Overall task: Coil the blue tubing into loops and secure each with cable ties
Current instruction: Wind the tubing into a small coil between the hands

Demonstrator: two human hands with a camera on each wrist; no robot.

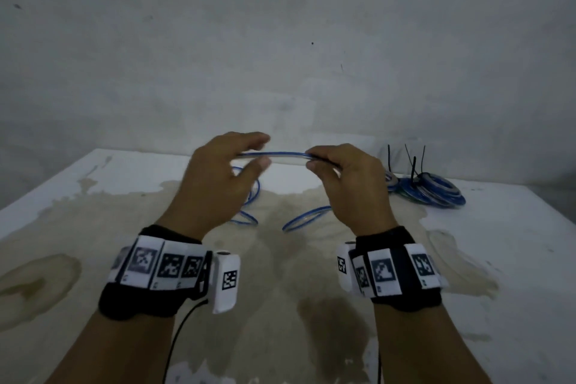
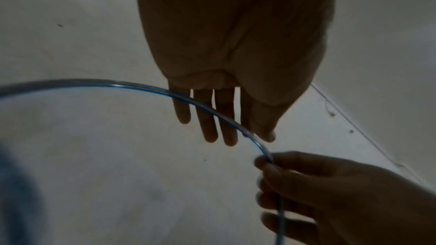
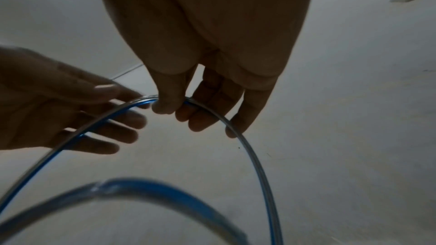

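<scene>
A heap of finished coils [image 1: 431,192] lies at the far right of the stained white surface [image 1: 93,196], bound with black cable ties [image 1: 414,169] whose tails stick up — so part of the job looks done. The present length of blue tubing [image 1: 274,154] is held in the air between both hands, above the middle of the surface, with more of it hanging in loose curves below. The right hand [image 1: 346,184] pinches the tubing, its fingers [image 3: 165,107] curled around it together with a thin dark strip that may be a cable tie. The left hand [image 1: 218,178] has its fingers [image 2: 207,118] straight and spread, the tubing crossing them without a firm grip. This piece seems only partly coiled and not yet tied — gathering the loops and cinching a tie remain.
</scene>
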